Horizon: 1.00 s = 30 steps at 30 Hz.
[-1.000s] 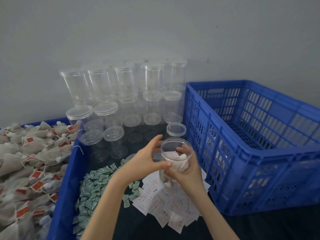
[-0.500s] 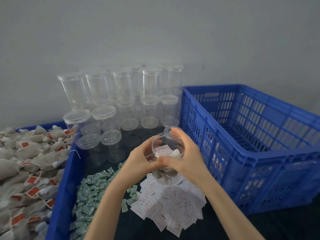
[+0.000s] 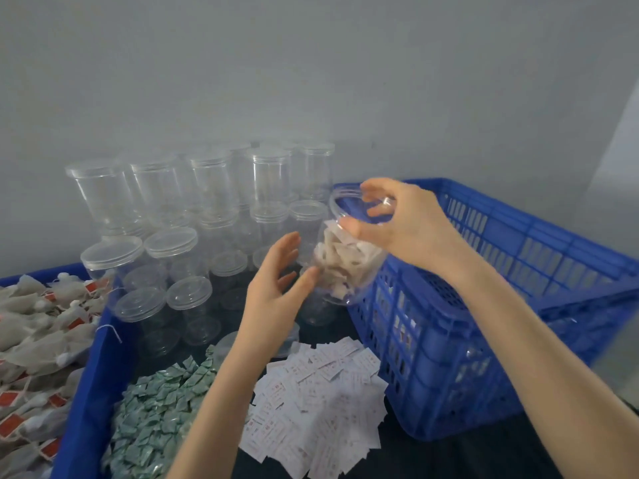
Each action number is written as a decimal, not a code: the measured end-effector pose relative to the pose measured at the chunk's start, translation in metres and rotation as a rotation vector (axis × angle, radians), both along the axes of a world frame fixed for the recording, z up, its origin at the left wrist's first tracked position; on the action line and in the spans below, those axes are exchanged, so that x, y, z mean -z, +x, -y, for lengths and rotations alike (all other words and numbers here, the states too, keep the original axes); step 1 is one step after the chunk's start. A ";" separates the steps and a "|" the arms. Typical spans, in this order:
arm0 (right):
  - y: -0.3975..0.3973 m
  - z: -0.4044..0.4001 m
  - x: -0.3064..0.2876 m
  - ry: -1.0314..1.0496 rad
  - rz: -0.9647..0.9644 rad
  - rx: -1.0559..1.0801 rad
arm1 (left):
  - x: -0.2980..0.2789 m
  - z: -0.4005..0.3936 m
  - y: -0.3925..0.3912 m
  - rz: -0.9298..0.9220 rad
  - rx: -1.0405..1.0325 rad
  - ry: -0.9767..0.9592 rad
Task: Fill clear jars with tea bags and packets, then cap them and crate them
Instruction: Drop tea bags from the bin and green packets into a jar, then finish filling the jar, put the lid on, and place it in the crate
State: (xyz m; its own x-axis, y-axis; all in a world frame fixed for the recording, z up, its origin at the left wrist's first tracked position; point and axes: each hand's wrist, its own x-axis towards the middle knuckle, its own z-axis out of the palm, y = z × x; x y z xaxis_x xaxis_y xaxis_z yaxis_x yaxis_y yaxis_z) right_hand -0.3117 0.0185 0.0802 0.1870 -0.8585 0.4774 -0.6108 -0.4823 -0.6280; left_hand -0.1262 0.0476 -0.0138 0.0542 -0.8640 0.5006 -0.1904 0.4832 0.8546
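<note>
The filled jar [image 3: 345,261], which a second ago sat low between both hands above the white packets [image 3: 311,406], is now lifted and tilted over the near-left corner of the blue crate [image 3: 518,271], its lid [image 3: 356,205] on top. The right hand [image 3: 411,226] has moved up to the lid, thumb and fingers curled round its rim, while the left hand [image 3: 276,288] has let go of the rim and lies open, fingers straight and slightly spread, its tips just touching the jar's lower wall. Behind stand the empty capped jars [image 3: 207,219], and the green packets [image 3: 155,420] and tea bags [image 3: 38,340] lie to the left.
</note>
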 end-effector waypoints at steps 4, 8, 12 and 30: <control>-0.046 0.008 -0.036 -0.046 -0.021 0.131 | -0.025 0.013 -0.029 0.009 0.086 -0.037; -0.093 0.023 -0.038 -0.041 -0.104 0.303 | -0.035 0.026 -0.064 -0.009 0.227 -0.021; -0.134 0.040 -0.013 0.060 -0.188 0.396 | -0.032 0.039 -0.098 -0.001 0.299 0.024; -0.206 0.093 0.044 0.541 -0.600 0.469 | -0.022 0.041 -0.131 0.182 0.325 0.042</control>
